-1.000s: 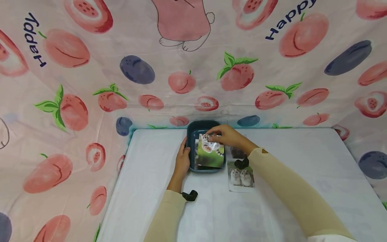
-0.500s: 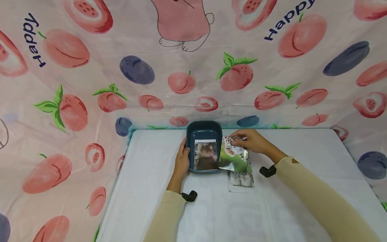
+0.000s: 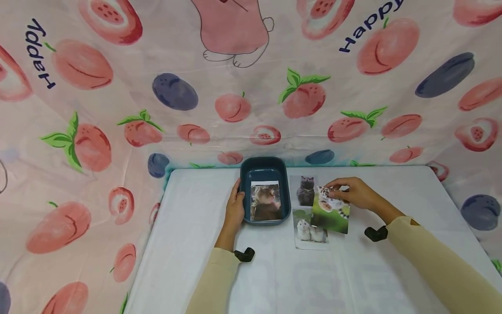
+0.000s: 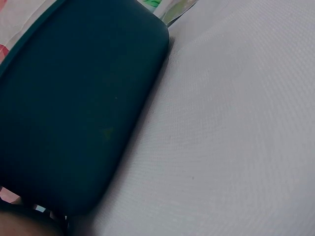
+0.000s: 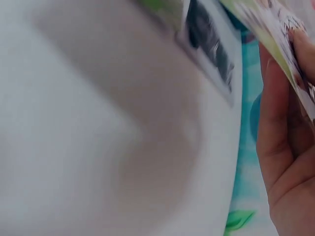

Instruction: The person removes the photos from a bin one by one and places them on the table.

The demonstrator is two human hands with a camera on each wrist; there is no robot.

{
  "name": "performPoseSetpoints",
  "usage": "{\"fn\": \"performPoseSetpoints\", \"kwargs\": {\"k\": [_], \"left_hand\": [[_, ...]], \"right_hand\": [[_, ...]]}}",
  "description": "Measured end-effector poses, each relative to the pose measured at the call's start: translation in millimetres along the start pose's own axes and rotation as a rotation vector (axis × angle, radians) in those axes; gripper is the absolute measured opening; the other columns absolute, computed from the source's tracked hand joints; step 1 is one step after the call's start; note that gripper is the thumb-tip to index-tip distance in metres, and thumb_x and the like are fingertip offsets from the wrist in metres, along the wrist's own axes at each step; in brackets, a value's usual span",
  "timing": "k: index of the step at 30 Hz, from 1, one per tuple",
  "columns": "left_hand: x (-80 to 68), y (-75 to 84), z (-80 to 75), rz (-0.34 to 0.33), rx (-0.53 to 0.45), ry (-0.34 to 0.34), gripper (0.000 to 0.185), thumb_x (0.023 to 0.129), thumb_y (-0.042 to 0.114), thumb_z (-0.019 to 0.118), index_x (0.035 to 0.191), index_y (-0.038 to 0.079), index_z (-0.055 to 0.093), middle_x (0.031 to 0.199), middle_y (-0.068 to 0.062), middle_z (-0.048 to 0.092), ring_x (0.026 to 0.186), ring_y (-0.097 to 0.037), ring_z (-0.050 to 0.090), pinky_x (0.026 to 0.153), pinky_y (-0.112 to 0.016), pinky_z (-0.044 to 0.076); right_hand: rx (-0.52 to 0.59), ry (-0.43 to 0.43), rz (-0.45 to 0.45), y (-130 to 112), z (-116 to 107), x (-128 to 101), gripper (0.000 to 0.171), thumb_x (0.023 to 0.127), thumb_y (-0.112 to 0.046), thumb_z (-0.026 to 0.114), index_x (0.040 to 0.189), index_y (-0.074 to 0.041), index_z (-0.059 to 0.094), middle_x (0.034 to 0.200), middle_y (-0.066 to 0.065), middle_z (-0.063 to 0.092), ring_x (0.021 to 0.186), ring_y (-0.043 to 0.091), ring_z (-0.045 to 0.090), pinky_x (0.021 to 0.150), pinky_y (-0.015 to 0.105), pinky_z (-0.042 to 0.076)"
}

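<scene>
In the head view my right hand (image 3: 354, 192) pinches a photo card of a tiger cub (image 3: 333, 213) by its upper edge, thumb on the picture side. The card is raised, partly covering a card of two white hamsters (image 3: 307, 231) on the table. Beside that lies a grey cat card (image 3: 306, 190). In the right wrist view, the fingers (image 5: 275, 118) sit behind the tiger card (image 5: 285, 34). My left hand (image 3: 234, 208) holds the left side of a dark blue tray (image 3: 287, 192). A brownish animal card (image 3: 266, 203) lies in the tray; its picture is unclear.
A white cloth covers the table (image 3: 188, 226). Behind and at the sides hangs a pink curtain (image 3: 243, 78) printed with peaches, right at the table's back edge. Each wrist wears a small black camera (image 3: 375, 234).
My right hand has lifted the tiger card off the tray and carried it right, past the cat and hamster cards. The brownish card in the tray is uncovered. The left hand stays at the tray.
</scene>
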State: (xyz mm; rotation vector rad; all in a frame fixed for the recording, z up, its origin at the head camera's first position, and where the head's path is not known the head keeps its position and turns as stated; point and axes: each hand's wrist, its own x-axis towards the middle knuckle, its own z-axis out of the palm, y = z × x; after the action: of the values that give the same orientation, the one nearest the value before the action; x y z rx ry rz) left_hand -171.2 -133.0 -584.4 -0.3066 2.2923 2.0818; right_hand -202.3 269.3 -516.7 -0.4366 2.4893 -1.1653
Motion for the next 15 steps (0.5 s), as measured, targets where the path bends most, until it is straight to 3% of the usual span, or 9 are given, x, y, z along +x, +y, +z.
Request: {"fn": "performPoseSetpoints", "kwargs": {"k": [15], "left_hand": [[2.1,-2.7,-0.3,0.007,0.006,0.003,0.052,0.108,0.028,0.041,0.159,0.036,0.036,0.167,0.001,0.031,0.156,-0.026,0.024,0.126,-0.054,0.021]], "right_hand": [[0.039,-0.112,0.032,46.4,-7.4,-23.0,0.033,0.097,-0.026,0.071,0.126,-0.01,0.071,0.1,0.012,0.068,0.052,0.01,0.045,0.048,0.029,0.044]]}}
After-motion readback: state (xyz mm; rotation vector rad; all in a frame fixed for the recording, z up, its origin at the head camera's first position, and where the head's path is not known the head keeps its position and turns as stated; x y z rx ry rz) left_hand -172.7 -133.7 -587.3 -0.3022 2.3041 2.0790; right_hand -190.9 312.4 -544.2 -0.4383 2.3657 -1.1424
